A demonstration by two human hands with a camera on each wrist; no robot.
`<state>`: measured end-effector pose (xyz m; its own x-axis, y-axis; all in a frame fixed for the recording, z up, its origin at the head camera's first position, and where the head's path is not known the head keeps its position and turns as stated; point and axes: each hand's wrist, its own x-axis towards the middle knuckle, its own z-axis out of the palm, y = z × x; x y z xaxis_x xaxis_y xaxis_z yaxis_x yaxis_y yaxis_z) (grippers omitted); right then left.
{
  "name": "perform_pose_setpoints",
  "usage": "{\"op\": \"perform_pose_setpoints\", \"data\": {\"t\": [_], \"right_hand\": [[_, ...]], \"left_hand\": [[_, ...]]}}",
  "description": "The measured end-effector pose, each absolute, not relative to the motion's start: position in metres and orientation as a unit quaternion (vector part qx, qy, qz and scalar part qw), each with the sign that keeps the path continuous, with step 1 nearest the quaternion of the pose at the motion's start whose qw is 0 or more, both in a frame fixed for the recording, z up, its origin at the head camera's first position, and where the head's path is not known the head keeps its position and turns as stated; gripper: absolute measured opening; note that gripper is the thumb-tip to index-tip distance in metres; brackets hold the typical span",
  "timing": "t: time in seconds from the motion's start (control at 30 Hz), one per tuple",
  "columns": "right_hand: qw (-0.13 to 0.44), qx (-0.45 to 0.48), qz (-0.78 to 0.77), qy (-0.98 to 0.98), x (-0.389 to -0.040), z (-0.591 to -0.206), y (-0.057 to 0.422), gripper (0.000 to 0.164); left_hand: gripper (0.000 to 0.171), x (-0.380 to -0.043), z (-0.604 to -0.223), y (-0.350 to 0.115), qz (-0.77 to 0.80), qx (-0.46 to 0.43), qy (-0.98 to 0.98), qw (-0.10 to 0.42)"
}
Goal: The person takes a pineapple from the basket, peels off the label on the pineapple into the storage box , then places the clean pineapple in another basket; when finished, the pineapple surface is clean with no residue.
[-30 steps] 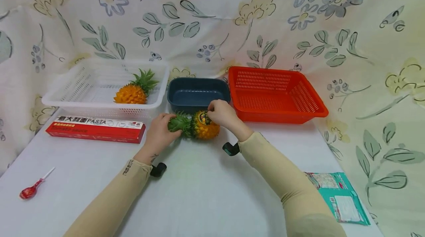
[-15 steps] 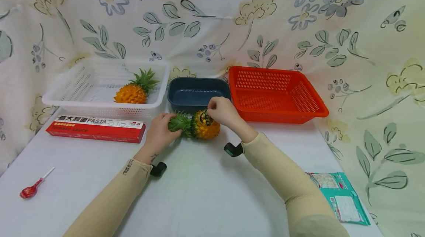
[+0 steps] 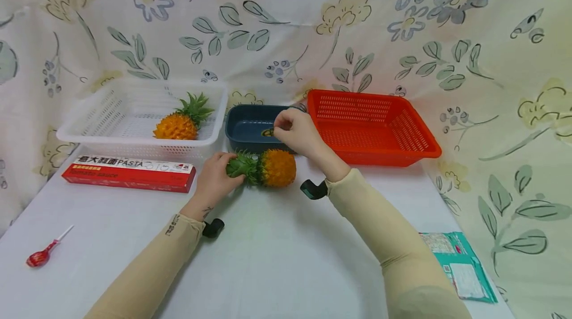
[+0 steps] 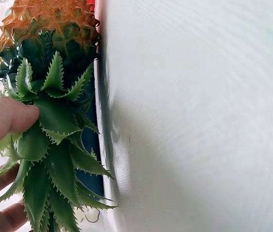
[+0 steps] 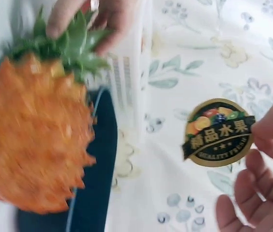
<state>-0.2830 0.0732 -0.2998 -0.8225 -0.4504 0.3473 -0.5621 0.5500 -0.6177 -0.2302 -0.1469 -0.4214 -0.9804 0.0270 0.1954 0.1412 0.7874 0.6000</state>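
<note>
A small orange pineapple (image 3: 279, 168) lies on its side on the white tabletop, its green crown pointing left. My left hand (image 3: 219, 180) grips that crown (image 4: 54, 150), thumb on the near leaves and fingers behind. Pinched by its edge between my right thumb and finger is a round black-and-gold fruit sticker (image 5: 219, 133), with Chinese lettering and printed fruit. In the head view my right hand (image 3: 298, 133) is over the dark blue bin (image 3: 241, 146), and the sticker shows small against it. The pineapple's orange body has no sticker on its visible side.
A white basket (image 3: 111, 141) at the back left holds another pineapple (image 3: 176, 126). At the back right stands a red basket (image 3: 371, 155). A pasta box (image 3: 129, 174), a lollipop (image 3: 39, 258) and a teal packet (image 3: 464, 264) lie on the table.
My right hand has peeled the sticker off the pineapple and moved up and away to above the blue bin. My left hand and the pineapple have stayed in place.
</note>
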Motion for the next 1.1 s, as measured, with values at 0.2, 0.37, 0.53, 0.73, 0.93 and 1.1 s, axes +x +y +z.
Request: {"op": "perform_pose_setpoints", "data": {"t": [0.2, 0.37, 0.53, 0.73, 0.93, 1.1], "right_hand": [[0.117, 0.286, 0.297, -0.904, -0.311, -0.300, 0.065, 0.009], [0.081, 0.263, 0.201, -0.940, -0.337, -0.308, 0.057, 0.009], [0.048, 0.257, 0.123, -0.957, -0.354, -0.318, 0.049, 0.012], [0.035, 0.250, 0.039, -0.967, -0.364, -0.330, 0.045, 0.013], [0.027, 0.237, 0.028, -0.971, -0.371, -0.331, 0.047, 0.007], [-0.004, 0.260, 0.047, -0.965, -0.372, -0.330, 0.045, 0.009]], "left_hand": [[0.056, -0.230, -0.423, -0.147, -0.318, -0.047, -0.942, 0.095], [0.055, -0.230, -0.424, -0.147, -0.316, -0.045, -0.942, 0.102], [0.056, -0.228, -0.422, -0.146, -0.314, -0.043, -0.944, 0.097], [0.056, -0.228, -0.424, -0.147, -0.314, -0.044, -0.944, 0.093], [0.056, -0.229, -0.426, -0.146, -0.313, -0.040, -0.945, 0.088], [0.055, -0.229, -0.425, -0.146, -0.313, -0.034, -0.945, 0.087]]}}
